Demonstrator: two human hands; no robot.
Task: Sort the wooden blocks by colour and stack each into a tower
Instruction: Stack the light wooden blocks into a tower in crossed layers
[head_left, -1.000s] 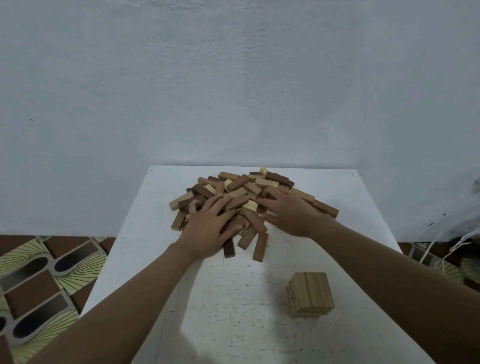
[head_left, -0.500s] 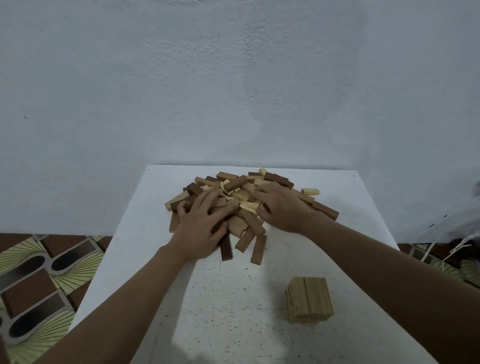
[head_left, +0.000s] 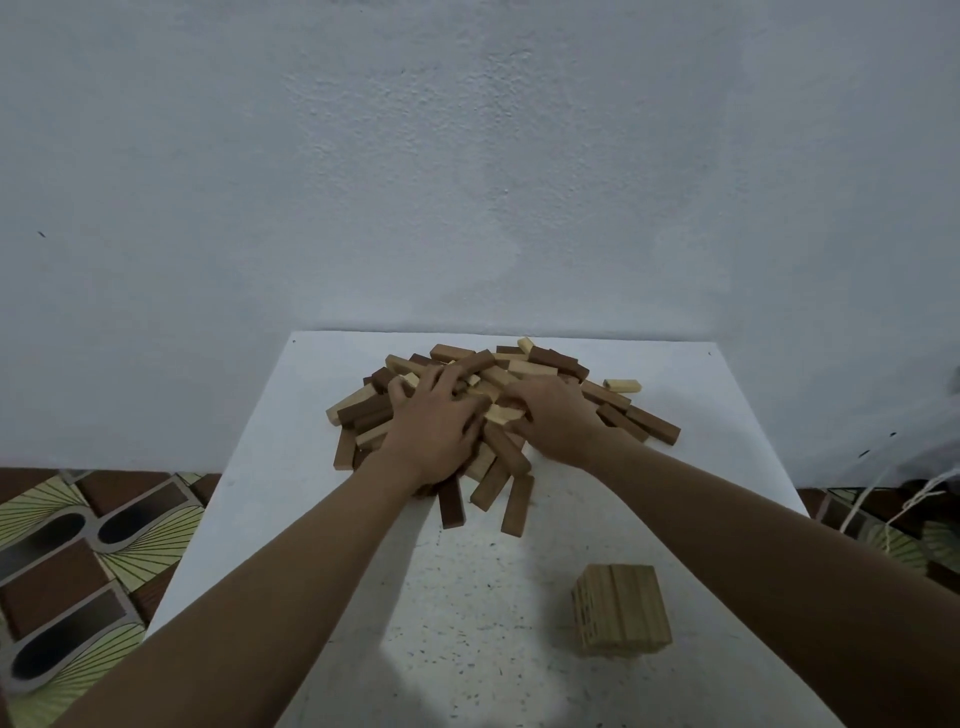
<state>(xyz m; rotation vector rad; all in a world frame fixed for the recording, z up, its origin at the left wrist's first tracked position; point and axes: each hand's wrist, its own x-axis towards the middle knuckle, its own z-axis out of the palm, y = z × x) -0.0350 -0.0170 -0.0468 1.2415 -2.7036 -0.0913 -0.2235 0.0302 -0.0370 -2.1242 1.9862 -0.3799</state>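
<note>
A loose pile of wooden blocks (head_left: 550, 359) in dark brown, mid brown and pale tones lies at the far middle of the white table (head_left: 291, 467). My left hand (head_left: 434, 423) rests on the pile's left part with fingers spread over the blocks. My right hand (head_left: 563, 418) lies on the pile's middle, its fingers bent down among the blocks, and its fingertips are hidden. A short, neat stack of mid-brown blocks (head_left: 621, 608) stands near the front right. One pale block (head_left: 622, 385) lies apart at the pile's right.
The table's far edge meets a plain grey wall. Patterned floor tiles (head_left: 78, 545) show past the left edge, and cords (head_left: 883, 514) hang past the right edge. Bare tabletop lies between the pile and the stack.
Both hands have slid further into the pile and shifted blocks. A pale block has come loose to the pile's right side. The small stack has not moved.
</note>
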